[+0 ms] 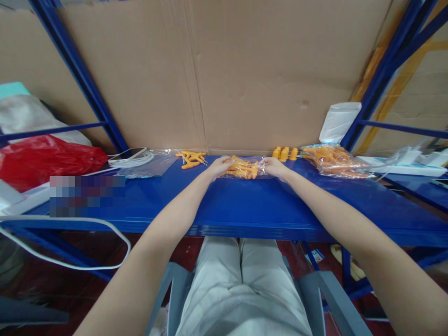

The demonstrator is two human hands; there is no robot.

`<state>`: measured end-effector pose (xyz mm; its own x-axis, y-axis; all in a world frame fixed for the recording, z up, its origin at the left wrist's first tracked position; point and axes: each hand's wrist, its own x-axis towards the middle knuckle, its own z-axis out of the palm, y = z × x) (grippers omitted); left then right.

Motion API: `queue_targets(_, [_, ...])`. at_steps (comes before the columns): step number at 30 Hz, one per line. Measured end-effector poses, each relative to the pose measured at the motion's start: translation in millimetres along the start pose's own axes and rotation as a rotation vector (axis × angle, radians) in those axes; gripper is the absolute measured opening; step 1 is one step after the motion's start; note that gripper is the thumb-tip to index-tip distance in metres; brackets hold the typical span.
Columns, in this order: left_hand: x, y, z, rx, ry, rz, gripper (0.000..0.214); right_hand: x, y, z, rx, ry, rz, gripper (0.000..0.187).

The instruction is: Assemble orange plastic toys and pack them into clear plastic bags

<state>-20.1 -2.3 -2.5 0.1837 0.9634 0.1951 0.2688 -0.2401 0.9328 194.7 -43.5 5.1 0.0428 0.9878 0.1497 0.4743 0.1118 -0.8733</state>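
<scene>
A small clear plastic bag of orange parts (242, 168) lies on the blue shelf (245, 205) near its back edge. My left hand (219, 166) grips the bag's left end with the fingers closed on it. My right hand (274, 166) pinches the bag's right end. Both arms reach forward over the shelf. Loose orange hook-shaped parts (191, 158) lie just left of my left hand. Three small orange caps (284, 152) stand just behind my right hand.
A bigger bag of orange parts (332, 161) sits at the right, a white packet (339, 122) behind it. Left are an empty clear bag (150, 165), a phone with white cable (131, 158) and a red bag (45, 158). Cardboard (217, 74) walls the back.
</scene>
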Motion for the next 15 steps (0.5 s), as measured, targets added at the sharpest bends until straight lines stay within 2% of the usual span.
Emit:
queue_targets(4, [-5.9, 5.4, 1.7, 0.217, 0.012, 0.068, 0.041, -1.5, -0.3, -6.7, -0.101, -0.009, -0.041, 0.015])
queue_targets(7, [-12.2, 12.2, 3.6, 0.374, -0.020, 0.119, 0.041, -0.1, -0.6, -10.4, -0.083, -0.044, -0.033, 0.018])
queue_targets(11, [-17.5, 19.8, 4.8, 0.513, -0.072, 0.149, 0.033, 2.9, -5.1, -13.2, -0.020, -0.077, 0.057, 0.032])
queue_targets(15, [-15.1, 19.0, 2.5, 0.590, -0.092, 0.160, 0.032, 2.7, -12.8, -18.2, -0.025, -0.095, 0.121, 0.054])
